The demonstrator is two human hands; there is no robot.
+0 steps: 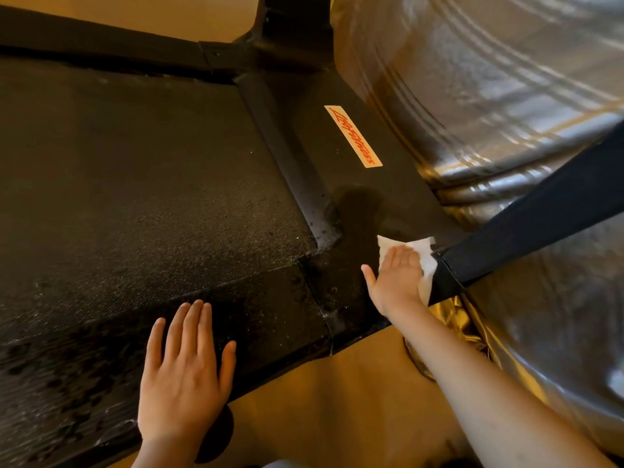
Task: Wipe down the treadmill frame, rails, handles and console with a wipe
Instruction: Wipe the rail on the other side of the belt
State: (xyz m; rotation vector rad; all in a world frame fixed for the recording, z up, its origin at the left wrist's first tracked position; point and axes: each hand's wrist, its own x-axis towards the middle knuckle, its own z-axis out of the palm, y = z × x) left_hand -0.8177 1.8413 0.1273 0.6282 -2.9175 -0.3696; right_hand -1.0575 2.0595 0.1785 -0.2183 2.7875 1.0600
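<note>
Belt (135,184) fills the left of my view, dark and speckled with small drops. My left hand (184,369) lies flat on the wet rear edge (270,319) of the treadmill, fingers straight and together, holding nothing. I judge it is there as a support, to carry my weight while I lean to the other side.

Further right runs the side rail (364,204), with an orange label (353,136) on it. A damp patch lies between the label and me, so that part looks already wiped. My right hand (395,282) presses the wipe (426,261) flat onto the rail, close to its rear corner. The fingers are stretched out and not curled around it; an open palm spreads the wipe over more surface.

The wipe touches the foot of a dark slanted bar (540,214) of the frame, which I think is the next part to clean. Behind the bar lies a shiny silver cover (489,79).
</note>
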